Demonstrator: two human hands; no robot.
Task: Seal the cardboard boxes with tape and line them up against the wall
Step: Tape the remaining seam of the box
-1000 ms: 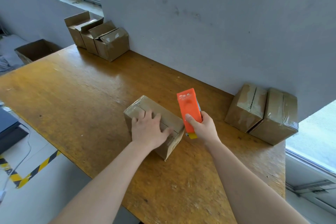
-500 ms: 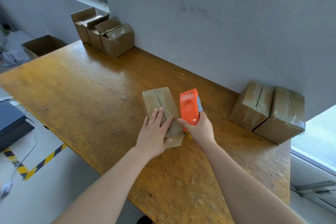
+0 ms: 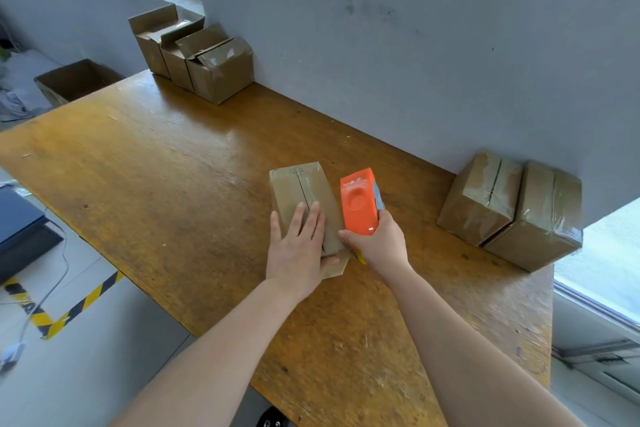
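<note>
A closed cardboard box [image 3: 300, 186] lies in the middle of the wooden table [image 3: 156, 163], its flap seam facing up. My left hand [image 3: 298, 246] presses flat on the near half of its top, fingers straight. My right hand [image 3: 379, 243] grips an orange tape dispenser [image 3: 358, 206] that stands just right of the box, touching its side. Two taped boxes [image 3: 479, 199] [image 3: 538, 222] lean against the grey wall at the right. Three boxes with raised flaps [image 3: 214, 68] stand by the wall at the back left.
An open cardboard box [image 3: 74, 80] sits beyond the table's left end. A dark device [image 3: 17, 229] and a cable lie on the floor at left, near yellow-black floor tape [image 3: 79, 305]. The table's near edge runs diagonally in front of me.
The box has been turned so its seam faces up and lies lengthwise away from me. My left hand went from gripping it to pressing flat on top. The dispenser now stands beside the box.
</note>
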